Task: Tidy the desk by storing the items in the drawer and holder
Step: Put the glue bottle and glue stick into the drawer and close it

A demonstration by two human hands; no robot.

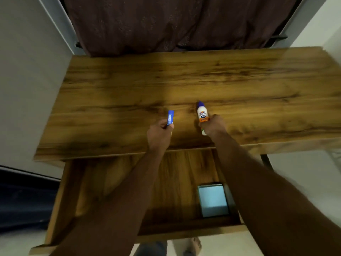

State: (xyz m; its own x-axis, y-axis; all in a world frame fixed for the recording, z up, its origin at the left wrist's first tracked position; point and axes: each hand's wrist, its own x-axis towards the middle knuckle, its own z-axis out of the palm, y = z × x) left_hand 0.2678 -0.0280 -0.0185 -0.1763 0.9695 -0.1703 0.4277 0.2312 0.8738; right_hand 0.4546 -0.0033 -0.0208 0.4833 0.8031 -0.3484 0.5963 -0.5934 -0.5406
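Observation:
My left hand (159, 134) is closed around a small blue stick-shaped item (170, 117), which pokes up from my fingers above the wooden desk top (184, 80). My right hand (214, 125) grips a white glue bottle (202, 113) with a blue cap and an orange band, held upright over the desk's near part. Below the desk's front edge the wooden drawer (118, 191) stands pulled out under my forearms. A light blue pad (213, 200) lies in the drawer's right side. No holder is in view.
A dark brown curtain (175, 23) hangs behind the desk. White walls stand to the left and right. A dark object (24, 198) sits at the left of the drawer. My feet (193, 246) show on the pale floor below the drawer front.

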